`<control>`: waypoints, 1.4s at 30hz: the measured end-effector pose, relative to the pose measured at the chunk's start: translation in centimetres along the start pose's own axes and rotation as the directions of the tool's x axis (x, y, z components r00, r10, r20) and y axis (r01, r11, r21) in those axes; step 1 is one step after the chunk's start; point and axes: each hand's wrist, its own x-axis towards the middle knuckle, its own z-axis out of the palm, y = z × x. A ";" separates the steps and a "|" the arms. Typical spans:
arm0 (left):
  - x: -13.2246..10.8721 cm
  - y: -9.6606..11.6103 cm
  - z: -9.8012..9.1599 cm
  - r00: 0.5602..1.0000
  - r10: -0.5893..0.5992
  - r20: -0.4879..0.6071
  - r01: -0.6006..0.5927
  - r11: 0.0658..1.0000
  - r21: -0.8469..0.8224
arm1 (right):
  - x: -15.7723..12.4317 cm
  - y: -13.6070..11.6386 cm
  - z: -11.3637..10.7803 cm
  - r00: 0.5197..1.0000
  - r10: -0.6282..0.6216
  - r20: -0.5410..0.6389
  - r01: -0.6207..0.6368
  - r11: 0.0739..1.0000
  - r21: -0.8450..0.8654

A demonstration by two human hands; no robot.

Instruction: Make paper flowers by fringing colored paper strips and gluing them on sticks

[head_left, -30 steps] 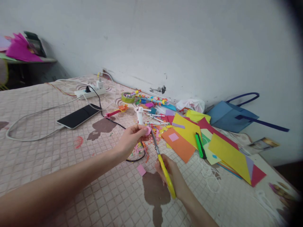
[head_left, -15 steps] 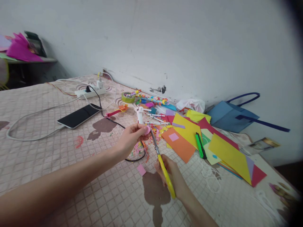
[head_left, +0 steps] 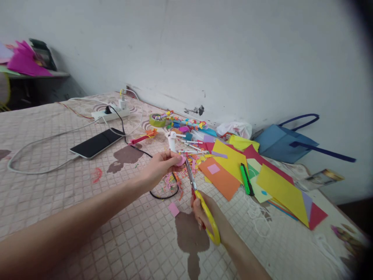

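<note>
Between the thumb and fingers of my left hand [head_left: 163,166] is a small pink piece of paper [head_left: 181,160] with a rounded edge. My right hand [head_left: 210,213] grips the yellow-handled scissors [head_left: 206,212], whose blades point up and away to the pink piece's right edge. Whether the blades touch the paper I cannot tell. Just beyond my left hand stands a white glue gun [head_left: 172,142]. Colourful paper scraps [head_left: 169,182] lie around and below the fingers. A loose pink paper square [head_left: 174,209] rests on the tablecloth [head_left: 140,237] left of my right hand.
Coloured sheets [head_left: 223,181] and a green box cutter [head_left: 247,180] lie to the right, with white string [head_left: 259,217] nearby. A blue bag [head_left: 287,144] leans by the wall. Leftward are a phone [head_left: 97,143], a power strip [head_left: 110,114] and cables. Green tape [head_left: 157,120] sits behind.
My right hand has turned and the scissors' handles have spread apart, with more of the yellow loop and a red part showing. My left hand keeps the pink paper in almost the same place.
</note>
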 end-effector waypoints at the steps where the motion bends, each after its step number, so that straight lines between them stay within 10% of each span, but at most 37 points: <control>1: 0.0 0.0 -0.1 1.000 -0.004 0.007 0.004 1.000 -0.003 | 0.0 0.0 0.0 1.000 -0.012 0.004 0.012 1.000 0.001; 42: 0.1 0.1 -0.2 0.996 -0.083 0.036 0.084 0.996 -0.028 | 0.3 1.1 0.1 0.998 -0.020 -0.057 0.023 0.998 0.058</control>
